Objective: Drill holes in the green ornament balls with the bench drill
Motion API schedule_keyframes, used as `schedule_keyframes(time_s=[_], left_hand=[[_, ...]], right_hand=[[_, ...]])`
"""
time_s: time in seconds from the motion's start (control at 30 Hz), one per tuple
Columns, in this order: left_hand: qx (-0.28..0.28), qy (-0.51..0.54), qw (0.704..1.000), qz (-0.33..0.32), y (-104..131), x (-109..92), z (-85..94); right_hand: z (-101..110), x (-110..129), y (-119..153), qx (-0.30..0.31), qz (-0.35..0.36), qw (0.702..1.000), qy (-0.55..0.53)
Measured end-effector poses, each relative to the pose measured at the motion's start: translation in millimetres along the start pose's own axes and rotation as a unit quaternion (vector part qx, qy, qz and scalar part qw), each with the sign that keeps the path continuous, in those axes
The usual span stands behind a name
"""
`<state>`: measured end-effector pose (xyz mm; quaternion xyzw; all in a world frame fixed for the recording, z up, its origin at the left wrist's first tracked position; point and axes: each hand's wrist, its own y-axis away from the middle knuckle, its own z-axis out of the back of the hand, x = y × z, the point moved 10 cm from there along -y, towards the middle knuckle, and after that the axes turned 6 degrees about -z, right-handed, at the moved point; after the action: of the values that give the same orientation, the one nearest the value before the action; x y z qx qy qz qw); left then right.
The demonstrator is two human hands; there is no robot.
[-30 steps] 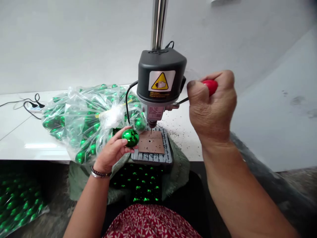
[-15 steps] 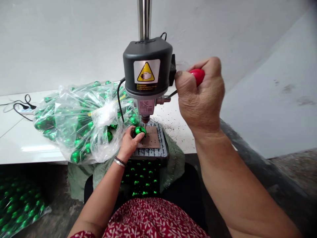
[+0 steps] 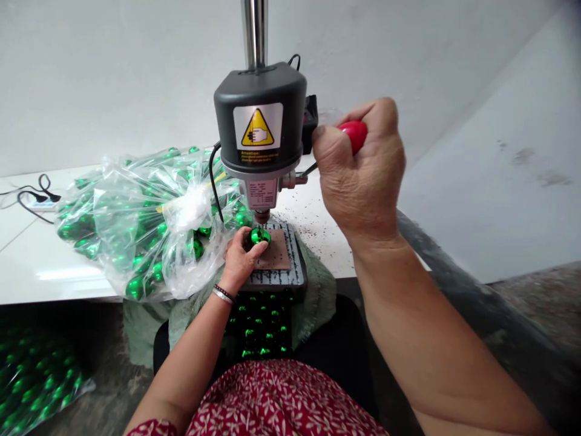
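My left hand (image 3: 239,259) has carried the green bauble (image 3: 259,237) in from the left, so it's now beneath the drill press's chuck (image 3: 262,217), pinched there; my right hand (image 3: 365,181) clasps the red knob (image 3: 357,135).

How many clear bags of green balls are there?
2: one bag on the white table, left of the drill press; another bag lower left, below the table. Others may be hidden.

A white table (image 3: 68,254) meets a pale, scuffed wall (image 3: 136,79).
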<state>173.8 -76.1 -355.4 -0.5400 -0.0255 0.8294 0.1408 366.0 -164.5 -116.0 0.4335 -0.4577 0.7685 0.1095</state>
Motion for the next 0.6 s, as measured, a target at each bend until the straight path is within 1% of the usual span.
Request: schedule_keyframes(time_s=[0.17, 0.33, 0.4, 0.5, 0.6], left_hand=[[0.001, -0.006, 1.0, 0.001, -1, -2, -0.7], [0.056, -0.071, 0.996, -0.014, -3, -10, 0.2], [0.07, -0.089, 0.993, -0.014, -4, -10, 2.3], [0.067, -0.089, 0.994, -0.006, -6, -8, 5.4], [0.066, -0.102, 0.992, -0.03, -6, -11, 2.2]], right_hand=[[-1, 0, 0, 0.011, 0.015, 1.0, -0.011], [-1, -1, 0, 0.008, 0.014, 1.0, -0.008], [-1, -2, 1, 0.009, 0.014, 1.0, -0.011], [-3, -3, 1, 0.016, 0.014, 1.0, -0.013], [-3, -2, 2, 0.015, 0.026, 1.0, 0.001]])
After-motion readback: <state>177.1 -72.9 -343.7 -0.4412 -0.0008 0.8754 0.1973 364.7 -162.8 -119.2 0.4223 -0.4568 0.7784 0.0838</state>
